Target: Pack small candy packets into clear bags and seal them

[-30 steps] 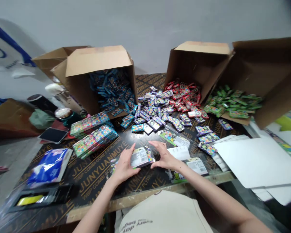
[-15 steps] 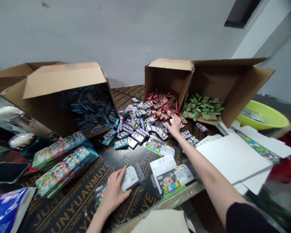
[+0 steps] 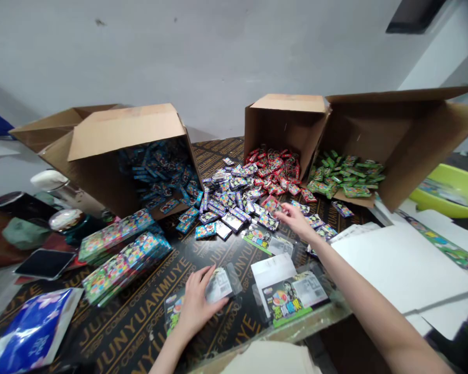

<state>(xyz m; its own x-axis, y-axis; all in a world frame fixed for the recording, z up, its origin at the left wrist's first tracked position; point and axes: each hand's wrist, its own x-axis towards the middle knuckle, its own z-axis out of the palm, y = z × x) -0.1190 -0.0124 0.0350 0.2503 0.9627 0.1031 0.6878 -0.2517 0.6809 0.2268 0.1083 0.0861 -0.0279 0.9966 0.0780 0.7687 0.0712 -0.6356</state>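
Note:
My right hand (image 3: 296, 222) pinches a small red packet (image 3: 271, 203) just above the near edge of the purple packets (image 3: 226, 195). My left hand (image 3: 197, 301) lies over a printed clear plastic bag (image 3: 220, 284) on the table, thumb and fingers apart, covering its middle. To the right of that hand, a similar printed bag (image 3: 286, 301) rests by the table edge with a white card (image 3: 271, 270) against it. Another printed bag (image 3: 263, 239) lies under the right forearm's side of the pile.
Cardboard boxes lie on their sides with blue packets (image 3: 159, 171), red packets (image 3: 275, 166) and green packets (image 3: 345, 174). Stacked packet strips (image 3: 127, 265), a phone (image 3: 44, 264) and a blue pouch (image 3: 33, 327) are left. White sheets (image 3: 405, 265) and a yellow-green basin (image 3: 446, 189) are right.
My right hand has drawn back from the edge of the red packets and now has a red packet in its fingers. My left hand stays on the bag; the view has shifted left.

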